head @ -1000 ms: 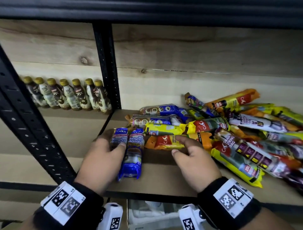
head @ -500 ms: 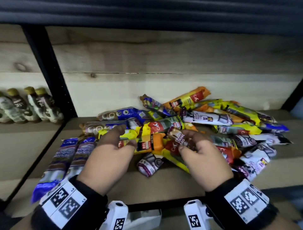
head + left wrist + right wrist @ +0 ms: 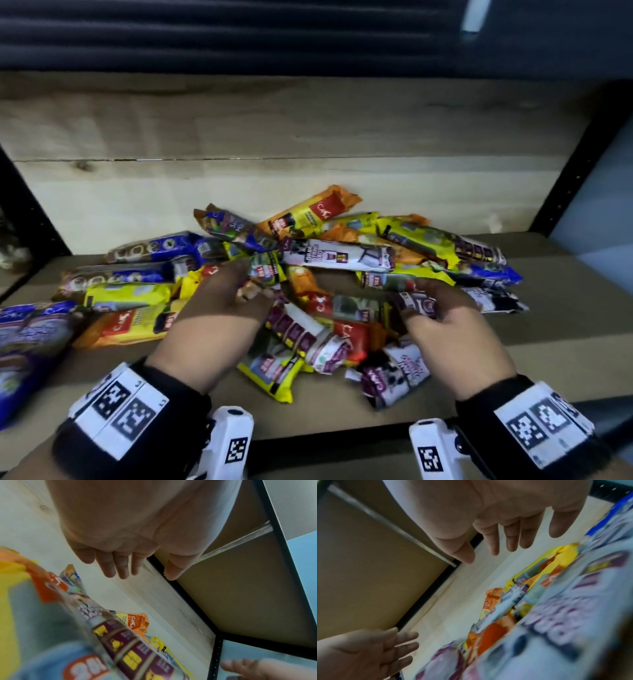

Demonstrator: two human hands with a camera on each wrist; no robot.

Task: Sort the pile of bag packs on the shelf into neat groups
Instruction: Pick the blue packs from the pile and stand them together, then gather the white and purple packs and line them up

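A jumbled pile of bag packs (image 3: 329, 260) lies mid-shelf: yellow, orange, blue and white-purple wrappers crossing one another. Two blue packs (image 3: 30, 335) lie side by side at the far left, apart from the pile. My left hand (image 3: 246, 284) hovers over the pile's left-centre, and the left wrist view shows its fingers (image 3: 120, 568) straight and holding nothing. My right hand (image 3: 421, 301) is over the pile's right-front, above a white-purple pack (image 3: 397, 373). In the right wrist view its fingers (image 3: 494, 543) are spread and hold nothing.
The packs rest on a brown shelf board (image 3: 555, 342) with a pale wooden back wall (image 3: 239, 120). Black uprights stand at the left (image 3: 27, 212) and right (image 3: 565, 178). A black rail (image 3: 325, 448) runs along the front edge.
The view has swung right, away from the bottles. Both hands have moved right from the blue packs onto the middle of the pile, and the right hand has let go of the pack it touched.
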